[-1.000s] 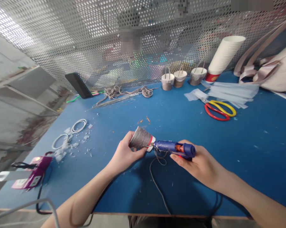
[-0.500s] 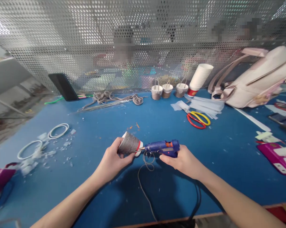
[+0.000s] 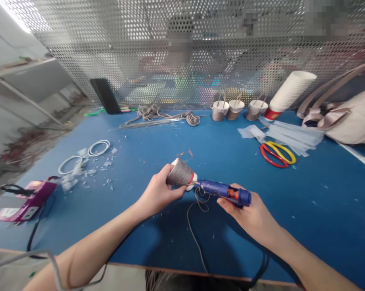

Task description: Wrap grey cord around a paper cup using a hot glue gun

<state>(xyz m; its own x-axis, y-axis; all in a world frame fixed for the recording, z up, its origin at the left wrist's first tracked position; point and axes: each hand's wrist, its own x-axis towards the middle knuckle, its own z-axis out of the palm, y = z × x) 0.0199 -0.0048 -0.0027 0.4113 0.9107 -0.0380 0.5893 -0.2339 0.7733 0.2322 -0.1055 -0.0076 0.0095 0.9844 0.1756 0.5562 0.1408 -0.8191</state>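
My left hand (image 3: 162,186) is closed around a paper cup (image 3: 180,173) lying tilted on its side, most of its wall wound with grey cord. A red band and white rim show at its right end. In my right hand (image 3: 250,210) is a blue hot glue gun (image 3: 215,188), gripped by its handle, which my fingers mostly hide. The gun's nozzle points left and meets the cup near the red band; whether it touches I cannot tell. Loose grey cord (image 3: 191,224) trails from beneath the cup toward the table's front edge.
Along the back of the blue table (image 3: 134,230) stand a phone (image 3: 105,96), cord bundles (image 3: 154,113), several small cord-wrapped cups (image 3: 220,110) and a leaning cup stack (image 3: 291,93). Scissors (image 3: 277,154) lie right by translucent strips (image 3: 294,135). White rings (image 3: 99,148) and a purple power strip (image 3: 28,200) are left.
The camera view has swung right and shifted, bringing more of the left power strip into sight. The glue gun has tilted, its back end lower, while its nozzle stays by the cup's red band.
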